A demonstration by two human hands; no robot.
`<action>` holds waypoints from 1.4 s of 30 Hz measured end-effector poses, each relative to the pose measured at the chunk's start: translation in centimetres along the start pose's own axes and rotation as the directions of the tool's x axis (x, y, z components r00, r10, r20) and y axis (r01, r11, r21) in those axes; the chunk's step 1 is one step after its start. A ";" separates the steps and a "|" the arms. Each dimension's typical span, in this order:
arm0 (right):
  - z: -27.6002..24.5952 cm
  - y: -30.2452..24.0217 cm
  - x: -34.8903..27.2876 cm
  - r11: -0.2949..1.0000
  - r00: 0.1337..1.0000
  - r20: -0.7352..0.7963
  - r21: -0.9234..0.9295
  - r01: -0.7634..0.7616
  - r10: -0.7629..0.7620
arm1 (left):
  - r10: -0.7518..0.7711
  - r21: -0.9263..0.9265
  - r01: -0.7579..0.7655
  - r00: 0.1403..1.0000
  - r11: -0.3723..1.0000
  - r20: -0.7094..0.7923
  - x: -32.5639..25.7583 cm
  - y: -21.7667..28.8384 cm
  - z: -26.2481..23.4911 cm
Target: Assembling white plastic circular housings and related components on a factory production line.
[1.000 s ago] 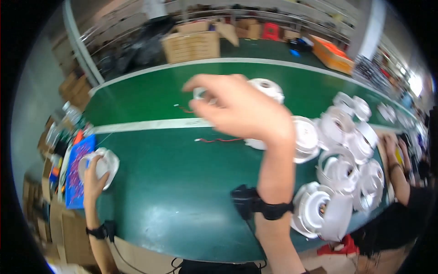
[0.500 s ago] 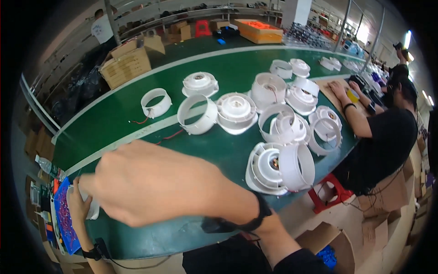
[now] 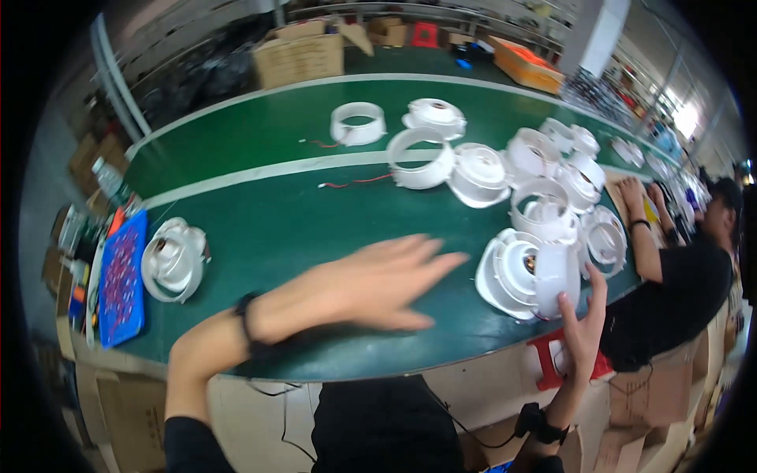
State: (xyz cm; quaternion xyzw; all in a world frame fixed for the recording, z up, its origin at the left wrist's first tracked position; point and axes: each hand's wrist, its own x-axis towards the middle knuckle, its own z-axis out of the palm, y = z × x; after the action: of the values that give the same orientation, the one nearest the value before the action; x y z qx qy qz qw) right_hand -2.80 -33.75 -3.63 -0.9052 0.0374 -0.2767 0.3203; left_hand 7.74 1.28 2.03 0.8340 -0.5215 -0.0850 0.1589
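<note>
My left hand (image 3: pixel 386 282) hovers over the green table, fingers stretched and spread, a little blurred, with nothing in it. At the right, my right hand (image 3: pixel 583 331) has its thumb against a white plastic ring (image 3: pixel 556 276) and its fingers round the ring's right side. That ring stands on edge, leaning on a round white fan-like housing (image 3: pixel 505 272) with a copper-coloured centre. Far to the left, a white housing with a ring (image 3: pixel 172 264) sits apart from both hands, beside a blue tray (image 3: pixel 136 315) of small reddish pieces.
Several more white rings and housings crowd the right; one ring (image 3: pixel 420 175) trails a red wire. A plastic bottle (image 3: pixel 109 180) stands at the far left. A co-worker's arms (image 3: pixel 643 236) rest on cardboard at the right. A red stool (image 3: pixel 544 364) is below the table edge.
The view has swung left. My right hand has crossed from the left to the ring at the right. My left hand has left the white part by the tray and come toward the middle.
</note>
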 end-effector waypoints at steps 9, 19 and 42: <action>4.7 -0.8 -3.1 0.992 0.956 0.269 0.066 0.103 -0.118 | 0.235 0.056 -0.228 0.948 0.972 -0.214 13.4 -2.2 6.8; 15.9 -16.4 1.1 0.768 0.502 0.615 0.293 0.569 -0.608 | -0.402 0.044 0.427 0.877 0.903 -0.262 -9.5 -4.5 0.1; 18.7 -4.7 12.7 0.765 0.839 0.197 -0.344 0.544 -0.507 | -0.335 0.136 0.408 0.864 0.903 -0.375 4.5 -10.9 0.4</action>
State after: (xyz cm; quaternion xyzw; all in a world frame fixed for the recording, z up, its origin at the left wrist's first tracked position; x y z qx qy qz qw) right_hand 17.20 -22.73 -6.73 -0.9359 -0.1785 -0.3000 0.0461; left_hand 18.78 1.55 -2.07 0.9329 -0.3204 0.0881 0.1386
